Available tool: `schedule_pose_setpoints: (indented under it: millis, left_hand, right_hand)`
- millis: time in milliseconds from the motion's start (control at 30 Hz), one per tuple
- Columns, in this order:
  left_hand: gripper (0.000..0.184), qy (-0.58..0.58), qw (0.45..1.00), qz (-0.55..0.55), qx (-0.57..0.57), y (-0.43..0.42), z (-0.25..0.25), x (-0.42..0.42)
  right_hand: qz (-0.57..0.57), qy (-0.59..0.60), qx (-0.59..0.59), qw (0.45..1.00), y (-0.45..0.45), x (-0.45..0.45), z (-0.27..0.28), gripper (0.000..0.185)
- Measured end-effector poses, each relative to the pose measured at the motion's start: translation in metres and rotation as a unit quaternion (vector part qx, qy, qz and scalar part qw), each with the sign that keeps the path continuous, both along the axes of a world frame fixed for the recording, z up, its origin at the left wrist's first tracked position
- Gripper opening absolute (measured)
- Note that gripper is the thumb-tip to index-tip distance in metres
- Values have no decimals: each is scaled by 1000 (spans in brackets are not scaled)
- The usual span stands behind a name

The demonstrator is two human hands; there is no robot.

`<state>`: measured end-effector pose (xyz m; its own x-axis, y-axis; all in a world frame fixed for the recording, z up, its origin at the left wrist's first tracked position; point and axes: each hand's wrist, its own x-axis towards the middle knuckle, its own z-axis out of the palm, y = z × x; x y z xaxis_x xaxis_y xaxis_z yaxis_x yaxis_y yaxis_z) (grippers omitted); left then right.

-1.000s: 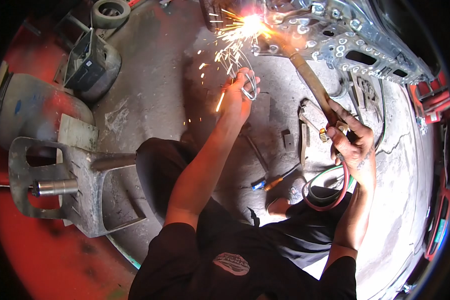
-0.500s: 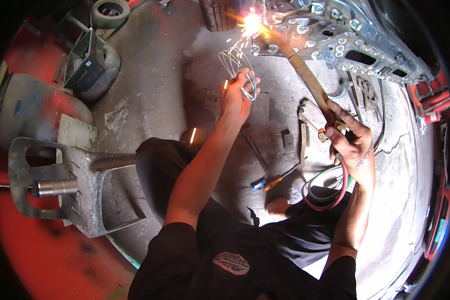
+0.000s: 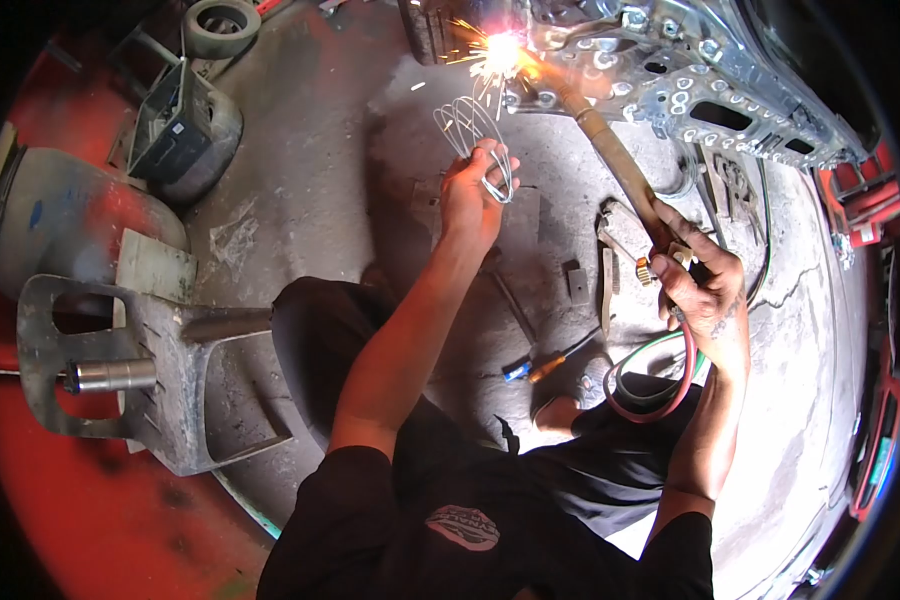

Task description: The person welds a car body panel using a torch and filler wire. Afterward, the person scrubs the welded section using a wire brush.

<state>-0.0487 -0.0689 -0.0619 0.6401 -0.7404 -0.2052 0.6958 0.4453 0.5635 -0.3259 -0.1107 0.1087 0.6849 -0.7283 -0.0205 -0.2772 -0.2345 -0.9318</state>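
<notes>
My left hand [image 3: 477, 190] is closed on a coil of thin wire [image 3: 468, 122], whose loops rise toward a bright glow. My right hand [image 3: 703, 285] grips a long torch [image 3: 615, 150] near its brass knob [image 3: 644, 270]. The torch slants up and left, its tip lost in the glare and sparks [image 3: 503, 52] at the edge of a grey metal vehicle panel [image 3: 670, 95]. Red and green hoses [image 3: 692, 372] hang in a loop below my right hand. Glare hides where wire and panel meet.
A plastic chair [image 3: 175, 350] with a metal cylinder [image 3: 110, 375] lies at the left. Beyond are a black bin [image 3: 175, 128] and a tyre [image 3: 220, 27]. Screwdrivers [image 3: 545, 370], a metal block [image 3: 577, 284] and scrap pieces [image 3: 735, 185] lie on the concrete floor [image 3: 310, 150].
The sparks shrank, then spread a little again, and the streaks near my left wrist are gone. Both hands keep nearly the same place and grip.
</notes>
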Motion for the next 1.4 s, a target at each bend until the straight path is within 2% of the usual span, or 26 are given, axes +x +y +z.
schedule_pose_setpoints:
  millis: [167,233,300,367,467,600,800,900,967,1067,1233,1267,1300,1400]
  left_hand:
    - [26,-23,999,-31,18,7,-16,-26]
    - [24,-32,996,-80,24,21,-10,-58]
    - [22,5,992,-129,3,30,-24,-93]
    - [25,-16,980,-196,-37,46,-29,-126]
    - [26,32,966,-256,8,65,1,-161]
    - [31,18,953,-301,-25,71,5,-173]
    - [37,3,938,-346,-6,78,4,-174]
    - [38,24,936,-352,2,80,4,-173]
    - [39,71,932,-356,1,81,0,-173]
    - [36,92,915,-389,61,81,-13,-169]
    - [27,34,928,-358,102,81,-22,-165]
    - [25,22,929,-350,117,80,-21,-164]
    - [22,-11,926,-364,101,80,-21,-160]
    - [22,-179,926,-312,118,77,-61,-157]
  right_hand:
    - [10,-7,21,1000,-2,-2,-4,52]
    - [26,-17,35,999,-6,-6,-8,53]
    - [41,-32,73,996,-9,-9,-14,54]
    - [44,-43,92,994,-7,-10,-23,56]
    - [35,-48,120,991,2,-10,-40,52]
    - [38,-7,125,991,6,-13,-54,51]
    - [52,-24,85,995,7,-19,-76,47]
    - [79,-49,-25,995,2,-18,-99,46]
    - [64,6,86,994,6,-22,-92,45]
    - [74,3,34,997,7,-22,-100,45]
    - [69,-6,118,991,7,-27,-103,46]
    - [46,-18,141,989,7,-26,-111,39]
    - [51,-37,135,989,5,-25,-121,38]
    - [53,1,134,990,1,-28,-125,35]
